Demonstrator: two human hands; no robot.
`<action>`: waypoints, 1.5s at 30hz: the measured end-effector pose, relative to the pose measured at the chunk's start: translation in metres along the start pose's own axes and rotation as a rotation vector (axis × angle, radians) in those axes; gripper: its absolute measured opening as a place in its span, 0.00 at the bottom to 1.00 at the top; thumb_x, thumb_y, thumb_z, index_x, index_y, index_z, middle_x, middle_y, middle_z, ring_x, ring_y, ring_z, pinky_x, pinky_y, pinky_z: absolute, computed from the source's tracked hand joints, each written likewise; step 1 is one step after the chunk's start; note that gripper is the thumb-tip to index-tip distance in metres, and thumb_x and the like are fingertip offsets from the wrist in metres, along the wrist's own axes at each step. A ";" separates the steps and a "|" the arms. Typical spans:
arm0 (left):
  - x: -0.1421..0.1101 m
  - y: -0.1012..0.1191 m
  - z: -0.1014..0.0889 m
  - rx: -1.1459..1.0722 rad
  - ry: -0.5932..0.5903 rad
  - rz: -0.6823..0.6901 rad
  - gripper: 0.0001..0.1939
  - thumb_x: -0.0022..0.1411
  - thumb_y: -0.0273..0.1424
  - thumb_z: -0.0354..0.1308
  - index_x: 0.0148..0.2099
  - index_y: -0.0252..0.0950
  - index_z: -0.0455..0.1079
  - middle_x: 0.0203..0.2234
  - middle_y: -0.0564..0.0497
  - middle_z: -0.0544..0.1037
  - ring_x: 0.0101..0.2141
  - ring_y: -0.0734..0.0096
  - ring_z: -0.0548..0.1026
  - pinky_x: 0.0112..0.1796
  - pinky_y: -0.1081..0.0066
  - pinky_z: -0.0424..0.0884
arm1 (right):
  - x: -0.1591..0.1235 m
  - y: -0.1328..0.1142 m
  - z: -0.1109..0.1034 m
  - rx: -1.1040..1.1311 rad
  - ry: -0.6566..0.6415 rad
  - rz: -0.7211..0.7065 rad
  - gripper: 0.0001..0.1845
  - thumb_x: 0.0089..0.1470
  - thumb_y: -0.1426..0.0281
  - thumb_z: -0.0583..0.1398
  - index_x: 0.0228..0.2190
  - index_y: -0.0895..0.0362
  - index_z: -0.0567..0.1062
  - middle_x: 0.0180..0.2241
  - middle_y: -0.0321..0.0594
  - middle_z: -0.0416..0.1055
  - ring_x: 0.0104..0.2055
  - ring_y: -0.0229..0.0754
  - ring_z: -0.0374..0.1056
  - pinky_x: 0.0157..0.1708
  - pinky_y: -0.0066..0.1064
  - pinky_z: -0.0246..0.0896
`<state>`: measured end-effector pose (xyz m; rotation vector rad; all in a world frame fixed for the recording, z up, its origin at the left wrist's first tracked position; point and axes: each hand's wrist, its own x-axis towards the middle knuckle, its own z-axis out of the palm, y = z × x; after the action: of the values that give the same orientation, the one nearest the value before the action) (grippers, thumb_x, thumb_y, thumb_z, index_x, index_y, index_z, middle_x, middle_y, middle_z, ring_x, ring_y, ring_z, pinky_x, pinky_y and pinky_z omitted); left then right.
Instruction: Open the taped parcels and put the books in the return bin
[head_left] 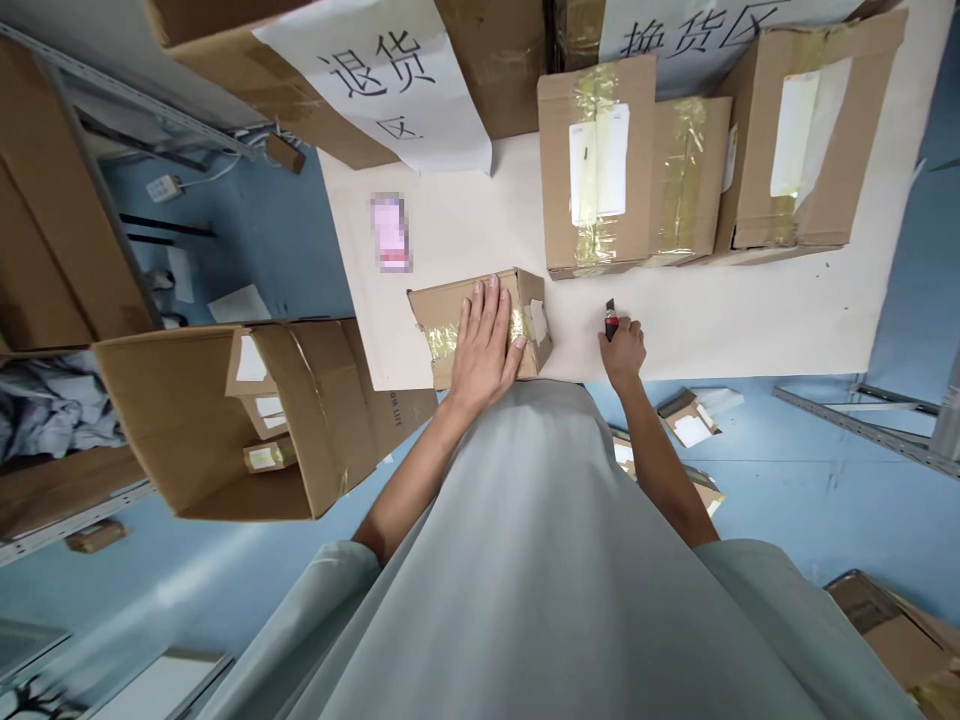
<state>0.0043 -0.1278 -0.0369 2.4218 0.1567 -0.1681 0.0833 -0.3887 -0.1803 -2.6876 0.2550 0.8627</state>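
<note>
My left hand [484, 350] lies flat on top of a small cardboard box [442, 310], its fingers stretched out and slightly apart. Shiny tape runs along this box, a torn white label shows on its right end, and its left edge looks ragged. To the right of the box, my right hand [624, 352] is closed around a utility knife [611, 322] with a red and black body. The knife's dark tip points away from me, over the table [697, 325]. A gap separates the knife from the box.
Taped boxes [622, 180] stand at the table's back right. A larger box with a paper sign [390, 80] is at the back left, near a blurred pink item [391, 232]. An open carton [202, 430] holding small boxes stands left. Cardboard pieces [688, 418] lie on the blue floor.
</note>
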 end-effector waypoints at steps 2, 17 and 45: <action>-0.003 -0.004 -0.006 0.004 0.001 -0.003 0.43 0.83 0.57 0.43 0.87 0.40 0.48 0.85 0.41 0.48 0.84 0.45 0.40 0.81 0.41 0.36 | 0.005 0.000 0.002 0.001 0.001 -0.009 0.24 0.66 0.69 0.61 0.61 0.62 0.73 0.63 0.65 0.72 0.62 0.64 0.72 0.61 0.52 0.70; -0.059 -0.118 -0.067 -0.051 0.169 0.142 0.43 0.81 0.63 0.37 0.88 0.55 0.38 0.87 0.49 0.42 0.84 0.43 0.41 0.81 0.39 0.40 | -0.015 -0.072 0.037 0.693 -0.301 -0.368 0.21 0.74 0.48 0.52 0.44 0.50 0.74 0.47 0.46 0.83 0.47 0.49 0.79 0.54 0.44 0.74; -0.097 -0.225 -0.031 -0.840 0.104 -0.154 0.37 0.73 0.60 0.64 0.73 0.43 0.75 0.71 0.39 0.77 0.62 0.51 0.84 0.67 0.48 0.79 | -0.124 -0.130 -0.017 0.058 0.299 -0.273 0.22 0.77 0.53 0.48 0.45 0.52 0.76 0.39 0.48 0.82 0.42 0.55 0.76 0.47 0.41 0.67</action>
<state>-0.1239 0.0551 -0.1414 1.5799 0.3771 -0.0294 0.0264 -0.2629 -0.0639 -2.7045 -0.0236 0.3685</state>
